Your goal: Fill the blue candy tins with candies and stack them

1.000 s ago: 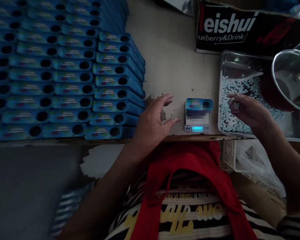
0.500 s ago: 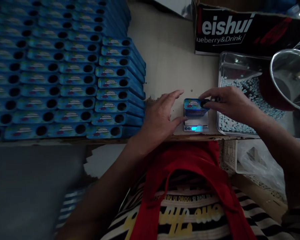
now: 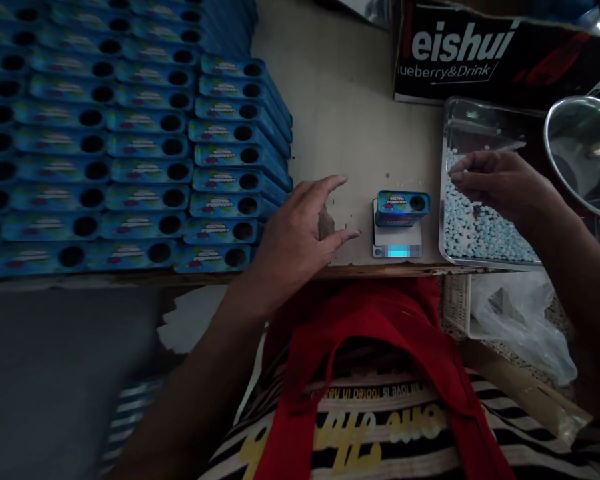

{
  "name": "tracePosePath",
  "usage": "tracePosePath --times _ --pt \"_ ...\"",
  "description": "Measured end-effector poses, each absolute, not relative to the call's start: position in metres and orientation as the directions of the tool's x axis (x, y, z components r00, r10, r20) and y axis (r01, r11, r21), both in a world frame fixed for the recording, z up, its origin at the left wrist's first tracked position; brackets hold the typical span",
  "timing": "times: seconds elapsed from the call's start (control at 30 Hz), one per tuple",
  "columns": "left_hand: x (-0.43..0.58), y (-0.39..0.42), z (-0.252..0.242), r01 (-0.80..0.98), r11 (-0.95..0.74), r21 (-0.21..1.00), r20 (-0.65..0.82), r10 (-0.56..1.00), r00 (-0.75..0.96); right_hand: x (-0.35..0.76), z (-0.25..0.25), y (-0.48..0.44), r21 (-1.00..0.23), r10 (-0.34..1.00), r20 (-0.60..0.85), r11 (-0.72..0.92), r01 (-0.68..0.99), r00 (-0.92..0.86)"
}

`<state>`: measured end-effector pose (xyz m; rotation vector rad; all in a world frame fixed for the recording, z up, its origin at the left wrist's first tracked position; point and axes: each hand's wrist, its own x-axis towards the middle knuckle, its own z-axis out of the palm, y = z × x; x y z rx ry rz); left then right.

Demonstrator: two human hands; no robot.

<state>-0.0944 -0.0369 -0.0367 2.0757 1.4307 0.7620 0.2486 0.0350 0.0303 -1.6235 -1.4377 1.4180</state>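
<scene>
A small blue tin [image 3: 401,209] printed "Caramelo macizo", with a round dark hole at one end of its top, stands upright on a small digital scale [image 3: 398,239] with a lit display. To its left, my left hand [image 3: 300,230] is open, thumb and fingers apart, touching neither tin nor scale. My right hand [image 3: 495,180] hovers over a clear tray [image 3: 443,227] of small pale blue and white candies [image 3: 475,230]. Its thumb and fingertips are pinched together; anything between them is too small to make out.
Many matching blue tins [image 3: 220,180] stand in tight rows along the left of the table. A metal bowl [image 3: 585,153] rests at the tray's right side, below a black printed carton [image 3: 460,60]. The table's front edge [image 3: 380,270] runs close to my red apron [image 3: 370,313].
My right hand has left the tin's hole and moved right, over the tray. My left hand has drawn back slightly left from the scale. The tin stays on the scale.
</scene>
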Motion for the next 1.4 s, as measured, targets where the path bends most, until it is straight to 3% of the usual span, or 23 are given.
tracePosePath --times 0.13,0.2,0.27,0.43,0.57,0.63,0.73,1.0,1.13,1.27,1.4 --pt "-0.095 -0.037 -0.040 0.670 -0.308 0.676 0.150 0.947 0.284 0.293 -0.003 0.017 -0.861 0.865 -0.464 -0.491 0.132 0.190" --pt "-0.090 -0.036 -0.039 0.678 -0.302 0.670 0.128 0.947 0.295 0.302 -0.010 0.008 -0.850 0.850 -0.485 -0.514 0.120 0.206" --pt "-0.084 -0.034 -0.038 0.678 -0.304 0.670 0.115 0.944 0.310 0.298 -0.006 0.002 -0.854 0.869 -0.484 -0.495 0.161 0.108" --pt "-0.071 -0.030 -0.036 0.680 -0.317 0.661 0.117 0.939 0.324 0.253 0.032 0.005 -0.892 0.915 -0.356 -0.274 0.358 -0.188" --pt "-0.070 -0.029 -0.033 0.688 -0.306 0.658 0.097 0.940 0.326 0.222 0.049 0.017 -0.848 0.898 -0.201 0.040 0.529 -0.391" --pt "-0.070 -0.029 -0.031 0.686 -0.299 0.663 0.090 0.942 0.324 0.216 0.049 0.023 -0.792 0.881 -0.136 0.179 0.584 -0.454" --pt "-0.070 -0.027 -0.032 0.690 -0.306 0.655 0.085 0.938 0.335 0.210 0.046 0.029 -0.763 0.867 -0.124 0.228 0.604 -0.483" --pt "-0.068 -0.024 -0.037 0.692 -0.323 0.646 0.081 0.930 0.359 0.201 0.048 0.032 -0.849 0.923 -0.130 0.085 0.521 -0.363" --pt "-0.077 -0.026 -0.034 0.701 -0.302 0.646 0.071 0.938 0.338 0.232 0.041 0.036 -0.943 0.963 -0.246 -0.213 0.254 -0.107" --pt "-0.080 -0.027 -0.034 0.695 -0.301 0.653 0.083 0.941 0.329 0.267 0.014 0.034 -0.890 0.878 -0.455 -0.441 -0.116 0.146" --pt "-0.075 -0.025 -0.036 0.685 -0.304 0.662 0.092 0.940 0.328 0.264 0.008 0.019 -0.872 0.868 -0.486 -0.474 -0.120 0.101"
